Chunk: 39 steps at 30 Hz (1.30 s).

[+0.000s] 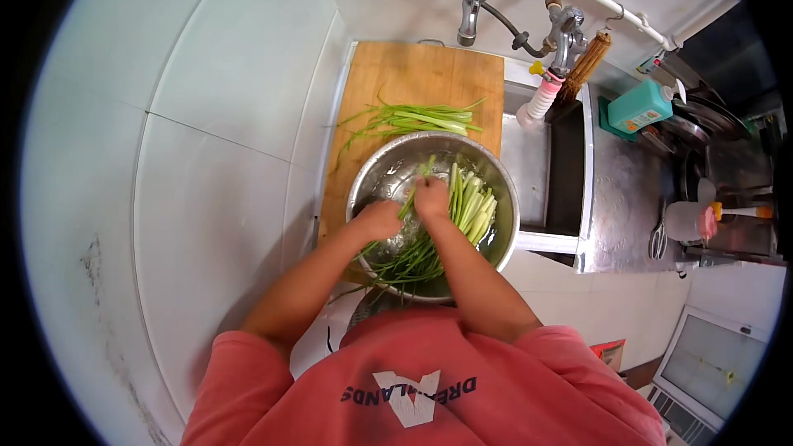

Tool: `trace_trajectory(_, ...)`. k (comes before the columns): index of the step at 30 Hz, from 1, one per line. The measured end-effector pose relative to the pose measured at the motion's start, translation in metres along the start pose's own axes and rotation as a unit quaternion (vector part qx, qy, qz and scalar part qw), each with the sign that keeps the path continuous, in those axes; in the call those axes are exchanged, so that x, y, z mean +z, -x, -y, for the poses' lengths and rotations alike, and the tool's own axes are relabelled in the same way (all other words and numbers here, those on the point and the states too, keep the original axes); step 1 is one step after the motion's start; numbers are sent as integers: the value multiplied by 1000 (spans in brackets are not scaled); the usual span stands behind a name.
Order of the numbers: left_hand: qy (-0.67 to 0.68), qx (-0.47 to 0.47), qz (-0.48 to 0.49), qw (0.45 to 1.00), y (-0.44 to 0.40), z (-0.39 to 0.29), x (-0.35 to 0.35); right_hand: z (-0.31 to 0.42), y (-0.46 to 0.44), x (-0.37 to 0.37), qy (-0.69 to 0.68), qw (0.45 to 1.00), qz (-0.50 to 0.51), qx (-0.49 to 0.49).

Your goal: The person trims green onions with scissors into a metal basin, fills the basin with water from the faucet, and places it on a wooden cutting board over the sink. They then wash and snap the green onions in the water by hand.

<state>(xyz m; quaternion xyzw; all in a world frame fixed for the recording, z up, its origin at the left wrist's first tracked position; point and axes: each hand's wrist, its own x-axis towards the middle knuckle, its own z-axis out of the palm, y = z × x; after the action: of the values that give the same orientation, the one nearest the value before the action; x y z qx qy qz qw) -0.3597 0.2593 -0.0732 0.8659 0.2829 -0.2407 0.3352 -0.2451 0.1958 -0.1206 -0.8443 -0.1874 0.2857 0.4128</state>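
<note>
Both my hands are inside a steel basin (510,190) of water. My left hand (378,220) is closed around a few thin green vegetable stalks (407,204) at the basin's left side. My right hand (431,198) pinches the same stalks nearer their upper end. A bundle of pale, thick stalks (472,208) rests in the water right of my right hand. Long dark green leafy ends (410,265) trail along the near side, partly under my forearms. Most of my fingers face away, so their exact grip is hidden.
The basin stands on a wooden board (429,74). More green stalks (421,119) lie on the board behind it. To the right are a sink (533,182), a faucet with a pink-and-white hose (541,101), a teal pump bottle (640,107) and scissors (658,239). A tiled wall (223,165) borders the left.
</note>
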Motion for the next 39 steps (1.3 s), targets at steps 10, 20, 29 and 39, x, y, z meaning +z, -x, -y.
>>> trace_trajectory(10, 20, -32, -248, 968, -33, -3, 18, 20, -3, -34, -193, 925, 247, 212)
trace_trajectory(20, 324, -9, -73, 943, -13, -19, 12, 3, -13, -20, 96, 991, 89, -40)
trace_trajectory(29, 27, -99, -191, 976, -7, -32, -11, 34, 15, -53, 140, 989, 18, -37)
trace_trajectory(39, 360, -56, -49, 930, -35, 2, 7, -5, 10, -61, 94, 986, 85, -106)
